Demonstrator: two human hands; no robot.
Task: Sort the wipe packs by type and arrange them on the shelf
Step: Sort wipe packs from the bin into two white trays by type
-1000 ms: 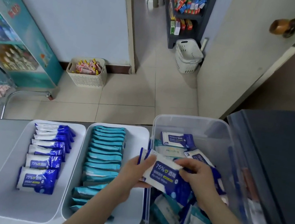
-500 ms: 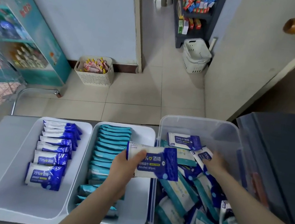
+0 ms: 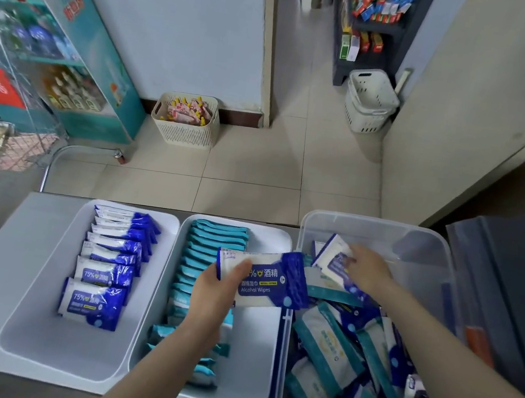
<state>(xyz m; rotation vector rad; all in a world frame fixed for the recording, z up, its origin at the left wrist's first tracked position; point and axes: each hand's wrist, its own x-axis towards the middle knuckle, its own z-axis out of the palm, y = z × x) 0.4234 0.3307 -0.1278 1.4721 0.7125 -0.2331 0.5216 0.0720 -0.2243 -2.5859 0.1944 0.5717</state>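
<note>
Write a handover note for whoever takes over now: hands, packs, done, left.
Left hand holds a blue pack above the middle tray. Right hand grips a second blue pack in the clear bin.
Done: blue row in the left tray, teal packs in the middle tray.
Left: place both blue packs in the left tray, then sort the mixed packs in the bin.

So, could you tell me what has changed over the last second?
The right hand let go of the blue wipe pack, reached deeper into the clear bin and took hold of another blue pack. The left hand kept the first pack over the middle tray. The rows of packs in both trays stayed put.
</note>
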